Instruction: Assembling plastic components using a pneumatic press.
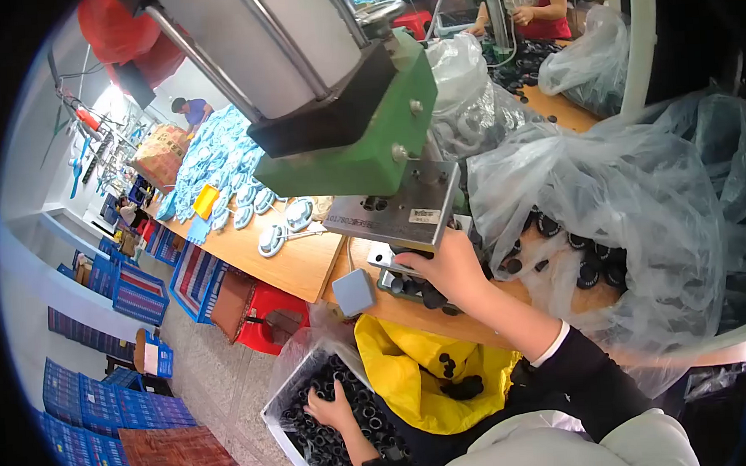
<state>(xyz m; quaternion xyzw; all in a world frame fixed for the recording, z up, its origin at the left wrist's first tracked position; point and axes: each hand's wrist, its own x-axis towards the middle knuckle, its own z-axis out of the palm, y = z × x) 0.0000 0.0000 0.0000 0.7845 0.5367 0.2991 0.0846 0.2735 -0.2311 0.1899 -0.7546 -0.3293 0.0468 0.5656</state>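
Observation:
My left hand [330, 406] is down in a white bin [281, 436] of black ring-shaped plastic parts [372, 414]. Its fingers are spread among the parts, and none is clearly gripped. My right hand [451, 267] reaches in beneath the steel plate [397, 211] of a green press [352, 162]. The thumb points left along the lower fixture [381, 256], with the fingers curled in and partly hidden. Whatever they pinch I cannot make out. Several dark round pieces [433, 296] sit just below that hand, by the fixture. A yellow bag [389, 376] holding a few black pieces lies open across my lap.
Clear plastic bags [607, 195] with black caps crowd the right of the table. A grey-blue box [354, 292] stands left of the press. Light-blue parts [218, 174] are heaped on the far table, by a red stool [272, 318]. A co-worker in red [542, 5] works at another machine.

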